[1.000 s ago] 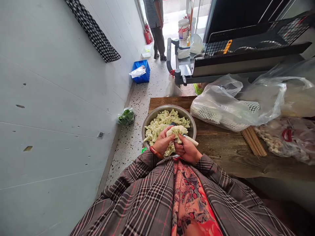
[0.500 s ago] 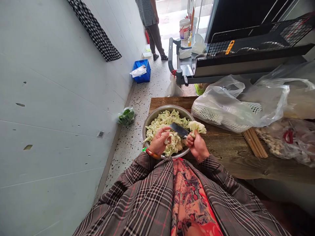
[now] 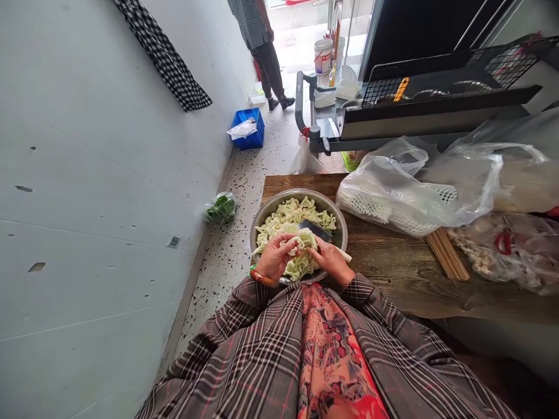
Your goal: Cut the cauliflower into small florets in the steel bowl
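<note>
A round metal bowl [image 3: 343, 237] full of cut cauliflower [image 3: 286, 218] stands at the left end of the wooden table. Over its near part, my left hand [image 3: 274, 257] is closed on a small cauliflower piece [image 3: 293, 250]. My right hand [image 3: 332, 262] has come close beside it, with its fingers around a cauliflower floret [image 3: 305, 237]. The dark blade of a knife [image 3: 315, 230] lies across the bowl, and its pale handle [image 3: 344, 254] sticks out past my right hand, partly hidden by it.
Plastic bags [image 3: 393, 192] and a bundle of wooden sticks [image 3: 448, 254] lie on the wooden table [image 3: 393, 262] to the right. A cart [image 3: 332, 131] stands beyond. Bagged greens [image 3: 221, 208] and a blue crate [image 3: 248, 128] are on the floor. A person [image 3: 262, 52] stands farther off.
My right hand has moved left and inward with the floret, from the bowl's right rim to beside my left hand. The knife handle now points out to the right.
</note>
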`<action>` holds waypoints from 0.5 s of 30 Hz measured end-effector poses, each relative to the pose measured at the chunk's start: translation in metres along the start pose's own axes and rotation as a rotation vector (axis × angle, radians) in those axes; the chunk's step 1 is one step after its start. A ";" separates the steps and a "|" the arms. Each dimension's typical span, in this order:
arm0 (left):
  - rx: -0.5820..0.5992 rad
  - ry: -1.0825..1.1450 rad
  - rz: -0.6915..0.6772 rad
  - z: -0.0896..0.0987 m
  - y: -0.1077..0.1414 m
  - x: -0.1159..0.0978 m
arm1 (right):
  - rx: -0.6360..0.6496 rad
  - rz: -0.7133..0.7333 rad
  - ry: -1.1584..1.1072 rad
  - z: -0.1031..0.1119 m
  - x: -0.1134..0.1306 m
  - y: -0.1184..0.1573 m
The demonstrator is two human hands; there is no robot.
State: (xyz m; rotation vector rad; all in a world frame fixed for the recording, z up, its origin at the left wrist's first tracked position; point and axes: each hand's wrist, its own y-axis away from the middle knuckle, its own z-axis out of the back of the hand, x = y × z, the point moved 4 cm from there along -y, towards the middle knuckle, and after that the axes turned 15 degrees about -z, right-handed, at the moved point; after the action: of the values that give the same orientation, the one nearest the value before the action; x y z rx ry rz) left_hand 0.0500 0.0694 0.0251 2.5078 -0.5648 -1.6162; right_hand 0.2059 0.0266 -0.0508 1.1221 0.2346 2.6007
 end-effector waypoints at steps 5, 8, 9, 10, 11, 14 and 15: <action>-0.025 0.015 -0.045 0.006 -0.003 0.005 | -0.127 0.005 0.237 0.023 -0.011 -0.005; -0.040 -0.012 -0.071 0.007 -0.005 0.005 | -0.170 0.012 0.344 0.030 -0.014 -0.007; -0.046 -0.027 -0.075 0.007 -0.005 0.005 | -0.177 0.017 0.368 0.031 -0.014 -0.007; -0.053 -0.044 -0.074 0.008 -0.005 0.005 | -0.181 0.024 0.390 0.032 -0.014 -0.007; -0.059 -0.057 -0.069 0.009 -0.005 0.005 | -0.179 0.035 0.415 0.033 -0.014 -0.008; -0.067 -0.065 -0.040 0.012 -0.004 0.005 | -0.134 0.046 0.513 0.033 -0.017 -0.014; -0.063 -0.059 -0.033 0.012 -0.003 0.004 | -0.115 0.037 0.545 0.033 -0.019 -0.017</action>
State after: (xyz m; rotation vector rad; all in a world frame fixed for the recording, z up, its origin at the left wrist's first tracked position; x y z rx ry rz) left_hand 0.0418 0.0721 0.0152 2.4446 -0.4738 -1.6973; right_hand 0.2457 0.0374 -0.0456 0.3635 0.1752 2.8587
